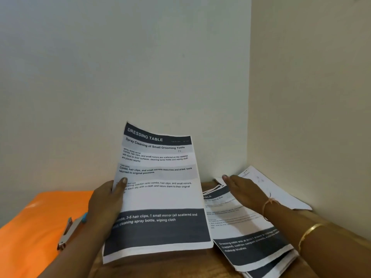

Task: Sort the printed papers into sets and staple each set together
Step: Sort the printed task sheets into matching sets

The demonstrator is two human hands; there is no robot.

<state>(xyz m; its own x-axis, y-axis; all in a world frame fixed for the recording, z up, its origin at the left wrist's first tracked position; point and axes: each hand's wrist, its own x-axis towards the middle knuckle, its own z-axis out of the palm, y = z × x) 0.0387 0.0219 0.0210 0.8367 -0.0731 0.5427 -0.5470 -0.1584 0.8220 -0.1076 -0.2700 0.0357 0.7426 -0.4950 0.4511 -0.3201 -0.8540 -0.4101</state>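
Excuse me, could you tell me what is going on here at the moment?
A person is sorting printed papers at a wooden table. The left hand grips a stack of papers, tilted up, with a page headed "Dressing Table" on top. The right hand reaches, fingers straight, over a loose pile of papers lying on the table to the right. A stapler lies untouched on an orange folder to the left, so nothing is being stapled right now.
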